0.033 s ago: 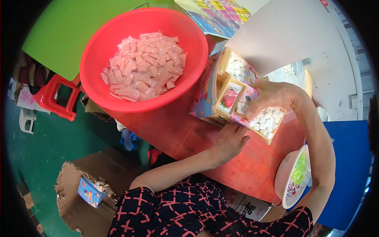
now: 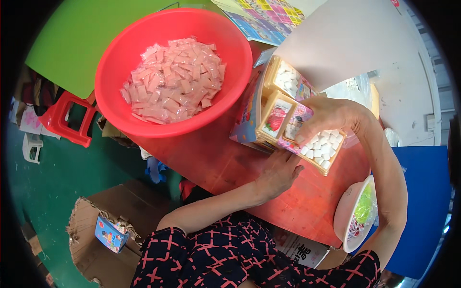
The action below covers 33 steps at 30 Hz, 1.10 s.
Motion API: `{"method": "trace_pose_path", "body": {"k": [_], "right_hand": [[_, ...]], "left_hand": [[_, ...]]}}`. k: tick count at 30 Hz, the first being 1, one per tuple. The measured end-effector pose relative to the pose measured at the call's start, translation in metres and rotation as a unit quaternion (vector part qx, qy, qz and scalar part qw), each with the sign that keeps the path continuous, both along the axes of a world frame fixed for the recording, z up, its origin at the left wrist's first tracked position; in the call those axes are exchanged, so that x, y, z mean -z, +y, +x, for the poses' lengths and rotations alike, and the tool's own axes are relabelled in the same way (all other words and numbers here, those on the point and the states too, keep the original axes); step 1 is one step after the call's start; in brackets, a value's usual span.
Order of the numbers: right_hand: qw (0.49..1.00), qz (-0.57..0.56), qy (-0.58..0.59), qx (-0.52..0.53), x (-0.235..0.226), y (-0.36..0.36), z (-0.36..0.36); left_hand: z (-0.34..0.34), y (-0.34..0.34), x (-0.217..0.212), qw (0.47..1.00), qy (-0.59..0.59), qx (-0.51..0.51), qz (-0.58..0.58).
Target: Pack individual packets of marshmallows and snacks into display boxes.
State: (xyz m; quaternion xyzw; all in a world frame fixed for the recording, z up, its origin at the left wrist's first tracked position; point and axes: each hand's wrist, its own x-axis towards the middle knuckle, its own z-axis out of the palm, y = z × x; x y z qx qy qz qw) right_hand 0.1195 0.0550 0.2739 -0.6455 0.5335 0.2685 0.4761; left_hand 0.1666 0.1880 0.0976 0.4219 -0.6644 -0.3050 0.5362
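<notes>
My right hand (image 2: 329, 116) arches over a beige plastic tray of white marshmallow-like pieces (image 2: 322, 148) and grips it, its thumb bent down over a pink printed packet in the middle. My left hand (image 2: 278, 176) lies at the tray's near side, fingers stretched out and touching its underside, thumb apart. The fingertips are hidden under the tray. Directly behind are another tray with a strawberry picture (image 2: 277, 119) and a further tray of white pieces (image 2: 286, 78). These sit in or against a blue printed display box (image 2: 248, 117) on the red table.
At the left, a big red basin (image 2: 108, 91) holds many pink wrapped pieces. A white bowl (image 2: 342, 216) with green and wrapped items stands at the table's right edge. Below left is a torn cardboard box (image 2: 86, 245) with a blue carton (image 2: 109, 235); a red stool (image 2: 67, 117) stands behind.
</notes>
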Motion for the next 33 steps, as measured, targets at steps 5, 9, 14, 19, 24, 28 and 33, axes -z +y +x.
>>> {"method": "trace_pose_path", "body": {"k": [5, 9, 14, 19, 24, 28, 33], "right_hand": [[0.998, -0.020, -0.058, 0.003, 0.002, 0.000, 0.011], [0.996, -0.024, -0.067, 0.053, 0.004, 0.006, 0.002], [0.994, -0.041, -0.049, 0.085, 0.009, 0.025, -0.030], [0.986, -0.118, -0.043, 0.111, 0.015, 0.045, -0.050], [0.971, -0.168, -0.110, 0.129, 0.028, 0.056, -0.070], [0.972, -0.180, -0.125, 0.088, 0.032, 0.057, -0.072], [0.969, -0.193, -0.143, 0.059, 0.038, 0.057, -0.081]], "left_hand": [[0.005, -0.002, -0.002, 0.999, 0.004, -0.024, -0.044], [0.000, 0.001, 0.001, 0.996, 0.020, -0.041, -0.073], [-0.017, 0.021, 0.005, 0.995, 0.058, -0.001, -0.087], [-0.026, 0.031, 0.014, 0.989, 0.057, 0.051, -0.128], [-0.026, 0.036, 0.010, 0.989, 0.008, 0.081, -0.126], [-0.029, 0.037, 0.010, 0.989, 0.051, 0.100, -0.101], [-0.029, 0.039, 0.008, 0.990, 0.042, 0.075, -0.109]]}}
